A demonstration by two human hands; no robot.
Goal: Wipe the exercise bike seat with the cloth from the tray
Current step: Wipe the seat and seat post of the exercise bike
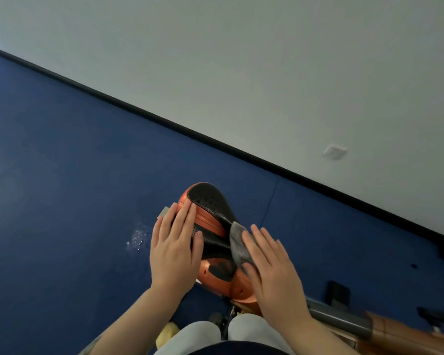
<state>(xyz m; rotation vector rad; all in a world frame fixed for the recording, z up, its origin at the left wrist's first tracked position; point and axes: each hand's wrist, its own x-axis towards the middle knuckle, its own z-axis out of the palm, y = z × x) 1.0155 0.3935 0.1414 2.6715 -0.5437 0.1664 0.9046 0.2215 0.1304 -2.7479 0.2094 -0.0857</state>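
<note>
Knees: pale trouser legs (205, 334) fill the bottom edge, nearest the camera, just below the seat.
Right hand: the right hand (272, 267) lies flat, fingers spread and extended, palm pressing the cloth (237, 245) onto the right flank of the seat; it pins the cloth and does not pinch it.
Left hand: the left hand (176, 248) is open too, fingers together, laid flat on the left side of the seat (210, 201), thumb resting on the black top; it seems to be steadying the seat.
Cloth: grey, small, soft and limp, crumpled under the right fingers; it will likely bunch or slide out unless held down by the whole palm, so broad pressure suits it better than a fingertip grip.
Seat: orange and black saddle with a perforated top, stiff and fixed on its post; it looks smooth at the orange sides, where the cloth should glide easily, and the holes may hold dirt.
Arms: both forearms are bare and reach forward and downward, wrists nearly straight.
Floor: blue floor (75, 175) with a pale wet-looking patch left of the seat.
Tray: not in view.
</note>
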